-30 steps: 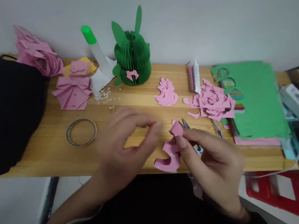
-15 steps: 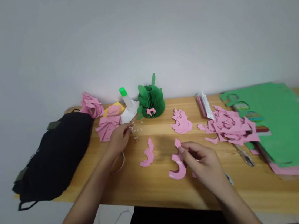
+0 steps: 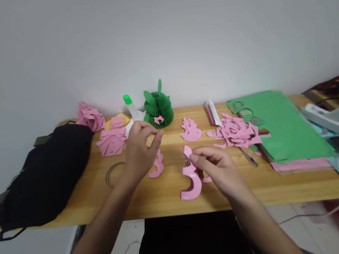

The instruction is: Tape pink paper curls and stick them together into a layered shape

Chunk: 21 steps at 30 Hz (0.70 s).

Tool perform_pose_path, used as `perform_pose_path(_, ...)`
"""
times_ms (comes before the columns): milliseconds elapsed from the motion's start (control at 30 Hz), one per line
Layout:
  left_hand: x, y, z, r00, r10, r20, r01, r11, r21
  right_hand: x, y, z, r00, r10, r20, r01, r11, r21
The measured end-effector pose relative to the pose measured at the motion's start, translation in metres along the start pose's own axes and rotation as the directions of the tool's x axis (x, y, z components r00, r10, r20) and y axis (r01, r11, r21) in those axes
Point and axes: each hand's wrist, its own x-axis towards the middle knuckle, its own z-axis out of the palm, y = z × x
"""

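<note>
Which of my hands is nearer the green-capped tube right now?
Left. Your left hand is just on the near side of the green-capped tube; your right hand is farther off to the right, holding a pink paper cutout.

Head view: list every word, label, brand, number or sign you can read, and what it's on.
None can be read for certain.
Black cloth item: pale marks along one edge, too small to read.
White packet: faint marks, too small to read.
Pink paper piece in the right hand: outline resembles a "3", no legible print.
</note>
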Motion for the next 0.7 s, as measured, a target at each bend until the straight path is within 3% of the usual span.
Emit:
perform_pose_path(67, -0.004, 0.019, -0.001, 0.999, 0.017, 0.032, -0.013, 0.992, -0.128, -0.007, -0.002, 0.002, 0.999, -0.047, -0.002, 0.047, 0.999, -0.003)
perform_pose_path(167, -0.016, 0.045, -0.006, 0.980, 0.035, 0.195, 0.038, 0.934, -0.355, -0.019, -0.006, 0.005, 0.992, -0.124, -0.014, 0.124, 0.992, -0.017)
perform_pose_path(300, -0.029, 0.063, -0.011, 0.959, 0.002, 0.283, 0.130, 0.885, -0.448, -0.030, -0.009, 0.008, 0.981, -0.190, -0.045, 0.187, 0.980, -0.065)
perform_pose_path(433, -0.027, 0.047, -0.008, 0.958, -0.041, 0.282, 0.144, 0.924, -0.355, -0.027, -0.003, 0.004, 0.985, -0.146, -0.093, 0.139, 0.987, -0.085)
perform_pose_path(567, -0.030, 0.016, 0.001, 0.970, -0.040, 0.239, 0.102, 0.962, -0.254, -0.015, 0.010, -0.012, 0.960, -0.117, -0.253, 0.111, 0.993, -0.037)
perform_pose_path(700, -0.073, 0.007, 0.014, 0.950, 0.057, 0.306, -0.016, 0.991, -0.135, -0.015, 0.026, -0.034, 0.928, -0.074, -0.365, 0.081, 0.997, 0.004)
